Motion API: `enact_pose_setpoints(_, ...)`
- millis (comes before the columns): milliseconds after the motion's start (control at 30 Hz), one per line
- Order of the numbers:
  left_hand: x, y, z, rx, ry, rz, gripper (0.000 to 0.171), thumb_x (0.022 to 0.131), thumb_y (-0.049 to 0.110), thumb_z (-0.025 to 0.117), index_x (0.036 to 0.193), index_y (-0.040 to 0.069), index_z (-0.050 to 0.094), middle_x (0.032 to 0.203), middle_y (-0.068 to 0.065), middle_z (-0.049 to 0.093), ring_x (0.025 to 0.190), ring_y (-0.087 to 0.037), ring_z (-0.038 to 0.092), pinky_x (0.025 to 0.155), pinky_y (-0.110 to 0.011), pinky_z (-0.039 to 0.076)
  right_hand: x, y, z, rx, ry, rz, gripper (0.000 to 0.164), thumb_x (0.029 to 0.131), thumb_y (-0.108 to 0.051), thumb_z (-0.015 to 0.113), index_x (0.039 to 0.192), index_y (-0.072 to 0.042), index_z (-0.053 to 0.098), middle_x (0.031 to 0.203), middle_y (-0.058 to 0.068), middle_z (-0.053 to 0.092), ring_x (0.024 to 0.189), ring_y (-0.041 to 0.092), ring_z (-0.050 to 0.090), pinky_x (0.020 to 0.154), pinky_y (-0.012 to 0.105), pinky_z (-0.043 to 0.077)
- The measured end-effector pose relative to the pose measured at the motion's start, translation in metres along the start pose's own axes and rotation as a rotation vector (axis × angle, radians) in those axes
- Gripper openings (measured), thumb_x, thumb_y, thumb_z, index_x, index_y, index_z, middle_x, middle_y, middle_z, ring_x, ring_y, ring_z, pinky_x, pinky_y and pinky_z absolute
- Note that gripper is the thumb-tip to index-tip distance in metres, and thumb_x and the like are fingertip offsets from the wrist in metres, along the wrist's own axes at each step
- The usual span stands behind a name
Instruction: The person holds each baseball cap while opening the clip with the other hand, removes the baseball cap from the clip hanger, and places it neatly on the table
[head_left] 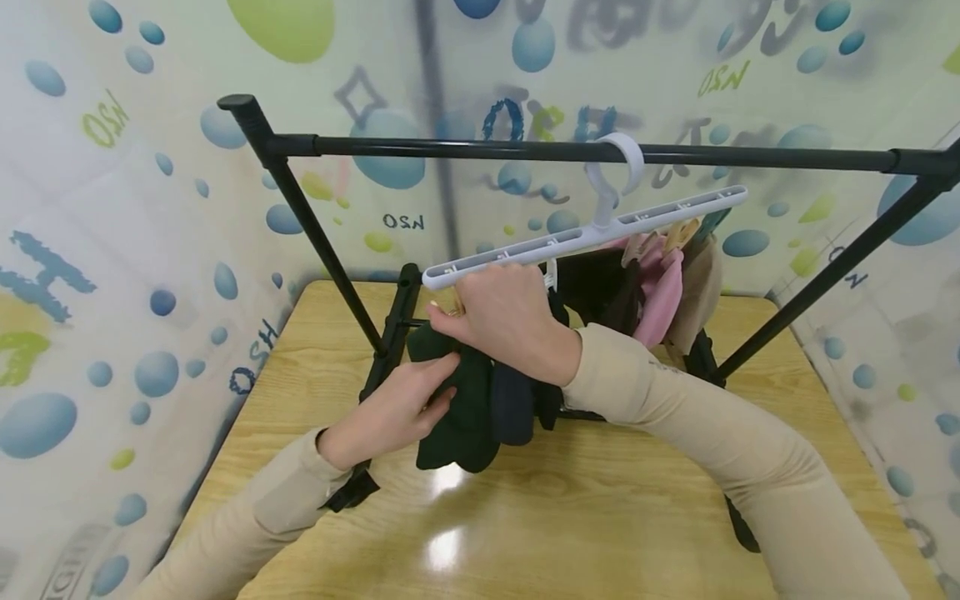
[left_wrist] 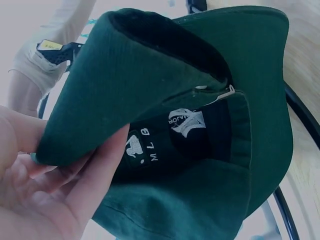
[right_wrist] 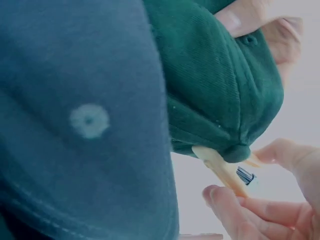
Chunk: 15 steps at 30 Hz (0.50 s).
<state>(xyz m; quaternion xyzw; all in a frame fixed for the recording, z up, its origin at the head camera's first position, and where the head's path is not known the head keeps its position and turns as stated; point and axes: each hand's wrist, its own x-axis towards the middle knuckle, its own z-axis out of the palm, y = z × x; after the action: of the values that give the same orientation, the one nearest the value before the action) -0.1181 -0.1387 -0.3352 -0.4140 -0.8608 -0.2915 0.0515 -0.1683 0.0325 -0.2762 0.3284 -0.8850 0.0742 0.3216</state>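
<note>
A dark green baseball cap (head_left: pixel 453 429) hangs under the left end of a white hanger (head_left: pixel 585 240). My left hand (head_left: pixel 397 412) grips its crown, thumb outside and fingers tucked within; the inner side with MLB lettering faces the left wrist camera. Beside the hanger's left end, my right hand (head_left: pixel 513 317) pinches a tan clothespin (right_wrist: pixel 225 170), seen closely in the right wrist view. The pin's jaws sit around the cap's top button (right_wrist: pixel 236 153). Right next to it hangs a navy cap (right_wrist: pixel 87 165) with a pale stitched eyelet.
The hanger hooks over the black bar (head_left: pixel 450 148) of a rack standing on a wooden table (head_left: pixel 555 517). Further right on the hanger are a dark brown item (head_left: pixel 596 287), a pink one (head_left: pixel 662 292) and a beige one (head_left: pixel 693 300), with clothespins above. Patterned curtains (head_left: pixel 157 250) surround the table.
</note>
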Motion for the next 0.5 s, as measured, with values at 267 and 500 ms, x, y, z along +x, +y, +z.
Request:
enact_pose_setpoints(267, 0.0000, 0.0019, 0.0012, -0.014, 0.016, 0.009, 0.021, 0.086, -0.011, 0.061, 0.089, 0.005, 0.047, 0.068, 0.004, 0.037, 0.057, -0.008, 0.037, 0.051, -0.024, 0.035, 0.0041, -0.0011, -0.0054, 0.051, -0.082, 0.046, 0.051, 0.085, -0.040, 0.066, 0.049, -0.015, 0.042, 0.043, -0.004, 0.029, 0.036, 0.012, 0.024, 0.038, 0.024, 0.015)
enact_pose_setpoints(500, 0.0007, 0.0040, 0.0039, -0.007, 0.023, 0.005, 0.020, 0.086, -0.011, 0.060, 0.088, 0.005, 0.047, 0.069, 0.004, 0.038, 0.057, -0.009, 0.038, 0.051, -0.024, 0.035, 0.0054, -0.0022, -0.0070, 0.052, -0.155, 0.097, 0.057, 0.086, -0.044, 0.064, 0.045, -0.015, 0.037, 0.042, -0.004, 0.025, 0.036, 0.012, 0.021, 0.038, 0.025, 0.013)
